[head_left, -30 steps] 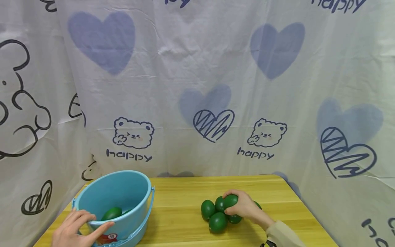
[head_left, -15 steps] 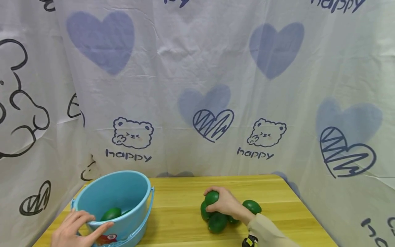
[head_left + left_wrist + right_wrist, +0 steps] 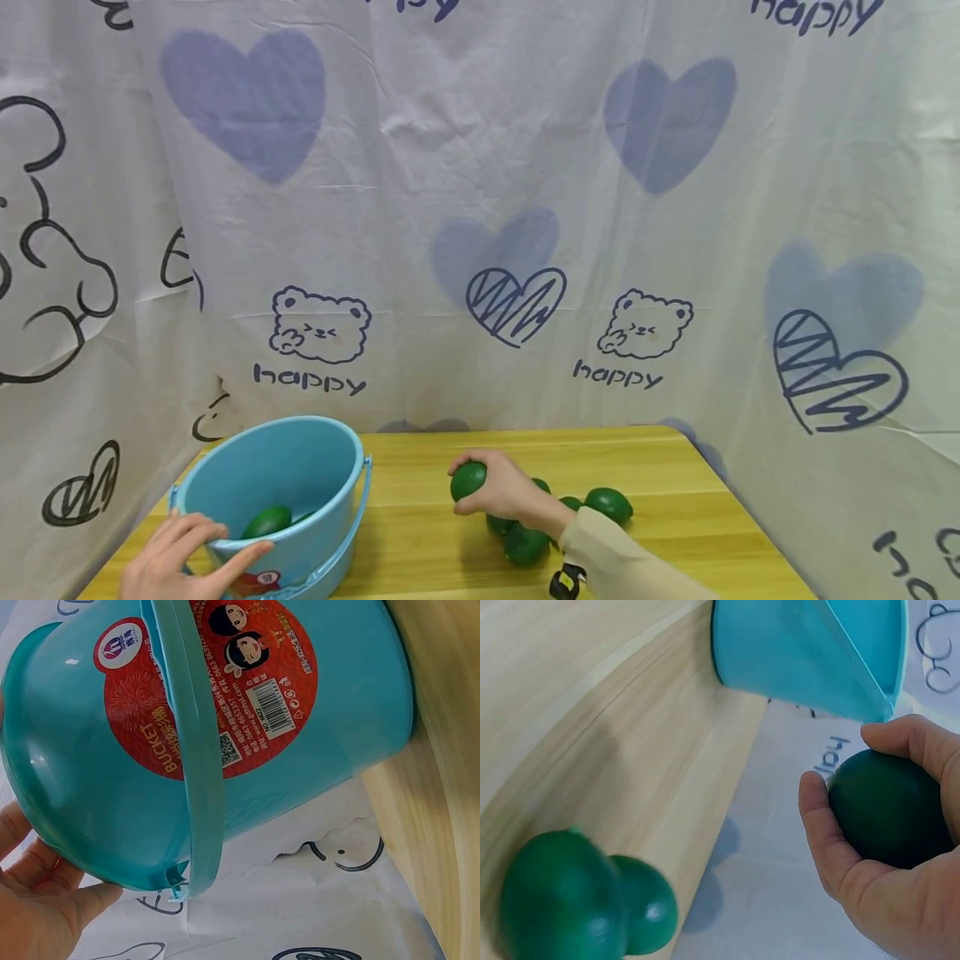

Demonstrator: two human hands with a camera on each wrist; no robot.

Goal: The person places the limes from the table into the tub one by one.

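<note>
My right hand (image 3: 504, 490) grips a dark green avocado (image 3: 467, 482) above the table, fingers and thumb curled round it, as the right wrist view shows. Below and behind the wrist lie several more green avocados (image 3: 527, 546), partly hidden by the hand and forearm. At the left stands a light blue bucket (image 3: 330, 533), tilted in the head view, with an avocado (image 3: 267, 522) inside and part of another. My left hand (image 3: 174, 557) holds the near rim of the bucket between fingers and thumb. A red label (image 3: 270, 712) is on the bucket's outer wall.
The yellow wood-grain table (image 3: 420, 533) carries the bucket and fruit. One avocado (image 3: 609, 505) lies at the right end of the group. The bucket's handle (image 3: 363, 508) hangs down its right side. A printed white cloth (image 3: 480, 167) surrounds the table at the back and sides.
My right hand has lifted an avocado from the group and carried it left, toward the bucket. The left hand stays at the bucket's rim.
</note>
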